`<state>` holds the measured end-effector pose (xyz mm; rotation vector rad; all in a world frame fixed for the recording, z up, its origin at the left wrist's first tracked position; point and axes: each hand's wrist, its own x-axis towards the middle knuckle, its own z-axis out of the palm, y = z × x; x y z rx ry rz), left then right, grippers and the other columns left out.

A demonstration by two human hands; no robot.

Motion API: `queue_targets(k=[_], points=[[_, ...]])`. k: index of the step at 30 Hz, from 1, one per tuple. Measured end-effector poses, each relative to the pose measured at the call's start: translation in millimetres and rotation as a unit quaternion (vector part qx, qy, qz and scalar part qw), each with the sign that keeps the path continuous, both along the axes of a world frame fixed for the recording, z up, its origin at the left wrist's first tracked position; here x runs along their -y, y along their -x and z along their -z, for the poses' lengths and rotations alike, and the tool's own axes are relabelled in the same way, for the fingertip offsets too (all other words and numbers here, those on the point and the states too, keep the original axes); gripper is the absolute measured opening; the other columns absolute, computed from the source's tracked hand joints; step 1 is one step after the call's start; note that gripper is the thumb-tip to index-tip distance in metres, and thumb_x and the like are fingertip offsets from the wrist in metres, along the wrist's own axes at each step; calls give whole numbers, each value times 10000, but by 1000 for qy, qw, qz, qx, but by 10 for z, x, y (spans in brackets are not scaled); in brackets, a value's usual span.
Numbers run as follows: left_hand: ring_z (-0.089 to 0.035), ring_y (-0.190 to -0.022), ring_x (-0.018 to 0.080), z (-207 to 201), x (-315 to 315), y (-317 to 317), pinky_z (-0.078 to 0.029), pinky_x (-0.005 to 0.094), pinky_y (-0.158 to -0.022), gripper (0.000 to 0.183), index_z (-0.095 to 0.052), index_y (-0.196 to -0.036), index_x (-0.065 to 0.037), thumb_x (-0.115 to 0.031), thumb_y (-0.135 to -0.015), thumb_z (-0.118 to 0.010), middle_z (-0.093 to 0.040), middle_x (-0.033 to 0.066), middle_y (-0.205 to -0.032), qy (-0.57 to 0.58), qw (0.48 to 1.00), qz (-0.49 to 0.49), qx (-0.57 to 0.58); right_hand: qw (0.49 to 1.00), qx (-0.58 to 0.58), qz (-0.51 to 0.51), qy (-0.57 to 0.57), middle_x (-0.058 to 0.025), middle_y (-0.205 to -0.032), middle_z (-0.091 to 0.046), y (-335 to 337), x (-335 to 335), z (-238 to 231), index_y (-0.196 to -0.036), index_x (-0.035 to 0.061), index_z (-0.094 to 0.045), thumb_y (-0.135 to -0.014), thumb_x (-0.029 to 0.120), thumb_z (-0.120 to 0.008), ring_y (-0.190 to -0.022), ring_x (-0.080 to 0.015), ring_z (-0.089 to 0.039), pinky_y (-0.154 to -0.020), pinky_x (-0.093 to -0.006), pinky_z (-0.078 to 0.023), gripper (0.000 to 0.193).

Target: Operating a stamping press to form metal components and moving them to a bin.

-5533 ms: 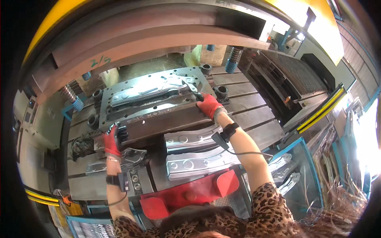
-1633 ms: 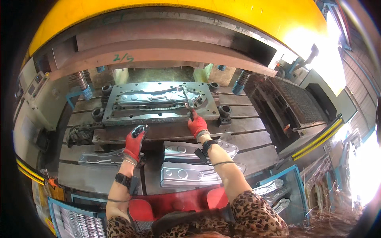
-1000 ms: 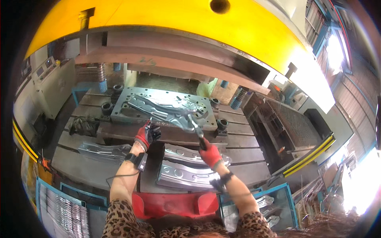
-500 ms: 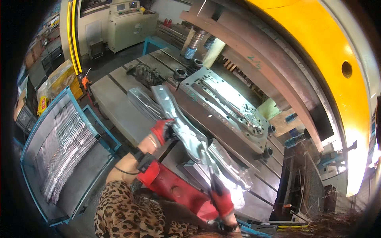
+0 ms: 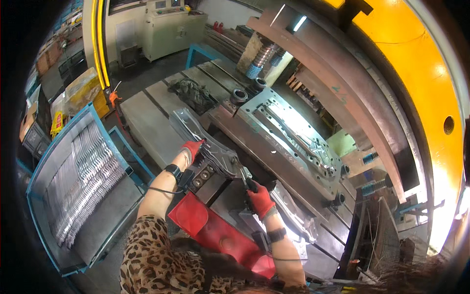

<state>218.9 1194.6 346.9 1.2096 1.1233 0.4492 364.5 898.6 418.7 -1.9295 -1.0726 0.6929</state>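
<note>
Both my hands wear red gloves with dark palms. A long, shaped sheet-metal part [image 5: 215,152] lies on the near-left side of the press table, with similar parts under it. My left hand [image 5: 194,148] is closed on its near edge. In my right hand [image 5: 259,197] is a dark-handled gripping tool [image 5: 250,184], like pliers, its tip at the part's right end. Whether the tip grips the part I cannot tell. More shiny metal parts [image 5: 293,215] lie to the right of my right hand.
Beyond the parts stands a lower die [image 5: 289,137] with guide bushings; the upper die [image 5: 338,93] hangs above it. A blue-framed rack [image 5: 34,206] at left holds several stacked metal parts. A red panel [image 5: 210,230] is close to my body. Dark rags [image 5: 192,93] lie on the table.
The part held up between my hands has moved left and down onto the parts on the table. My right hand has moved up and left with the tool.
</note>
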Motion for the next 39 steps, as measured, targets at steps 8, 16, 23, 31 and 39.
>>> queue_targets(k=[8,16,23,31,39], points=[[-533,-845,202,655,-148,-315,-429,410,-738,587,-606,-994,75,-476,-793,-606,-630,153,-960,-38,998,-23,-44,930,-307,129,-156,-124,-718,-593,33,316,-675,-1168,-2,-483,-872,112,-509,-529,-186,-582,-410,-279,-457,318],[-476,-588,170,202,53,-84,-385,359,-550,536,-622,-788,10,-522,-798,-564,-567,50,-666,-113,977,118,-137,890,-73,428,-141,-27,-837,-586,530,2392,-904,-1328,36,-378,-806,19,-524,-664,-80,-530,-556,-239,-461,543],[-537,-619,114,-593,1848,-73,-427,300,-556,321,-601,-955,3,-300,-852,-586,-582,30,-711,-119,927,355,6,831,-12,555,50,-39,-712,-585,1410,3520,-36,-1340,63,-364,-779,88,-577,-537,-75,-516,-449,-232,-433,601],[-613,-720,224,-582,2345,-365,-460,331,-643,308,-599,-984,14,-243,-816,-612,-640,134,-784,-520,791,322,-21,855,9,518,-26,-20,-897,-613,1709,3564,-252,-1289,3,-420,-776,58,-605,-725,-36,-490,-628,-216,-447,548],[-556,-651,136,-1055,1537,-502,-438,310,-631,222,-631,-867,9,-203,-806,-614,-631,70,-747,-329,901,275,74,895,-36,438,-81,-120,-678,-619,815,3097,-698,-1284,44,-425,-764,128,-595,-609,-143,-586,-565,-294,-468,553]])
